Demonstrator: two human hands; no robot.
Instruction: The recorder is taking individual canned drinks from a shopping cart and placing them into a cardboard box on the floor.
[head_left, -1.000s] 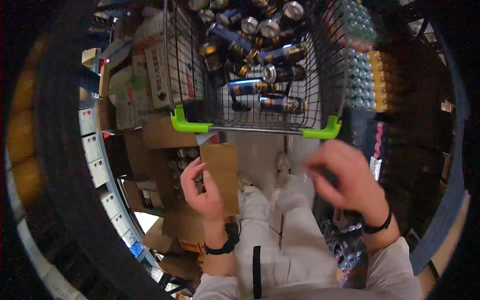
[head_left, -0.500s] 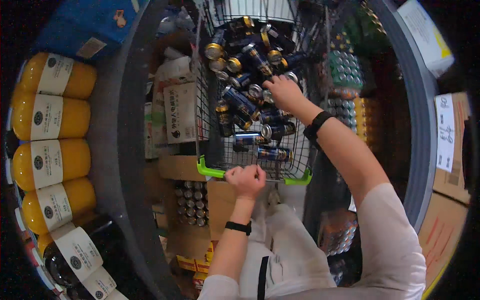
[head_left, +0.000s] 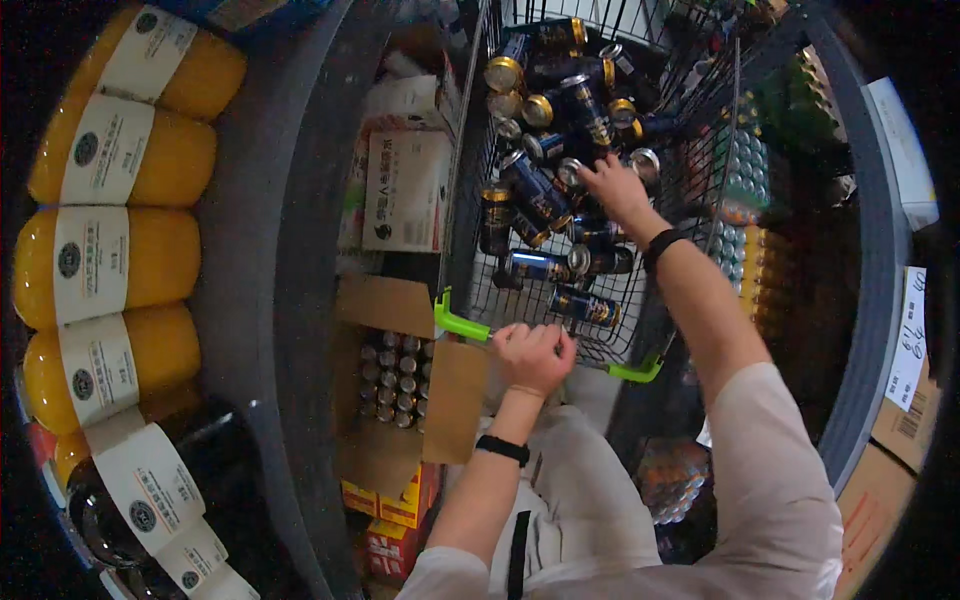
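Observation:
My left hand (head_left: 535,355) is closed around the handle bar of a wire shopping cart, beside its green left corner (head_left: 462,322). My right hand (head_left: 618,190) reaches into the cart, fingers bent among dark blue drink cans (head_left: 537,190). The fingertips meet a silver-topped can (head_left: 571,171), close below the lower end of a tilted can (head_left: 587,115); part of their grip is hidden. Cans with gold or silver ends lie jumbled through the basket. Nearest the handle, one can (head_left: 585,305) lies on its side on the wire floor (head_left: 500,300).
Large orange bottles (head_left: 125,262) and a dark bottle (head_left: 110,500) line the left. Between them and the cart are a white carton (head_left: 405,190) and an open carton of cans (head_left: 396,380). Wrapped green cans (head_left: 745,165) and a grey shelf edge (head_left: 870,250) stand to the right.
The whole view has swung, so cart and cans sit farther right in the picture. Relative to the cans, my right hand has shifted slightly left. My left hand stays on the handle.

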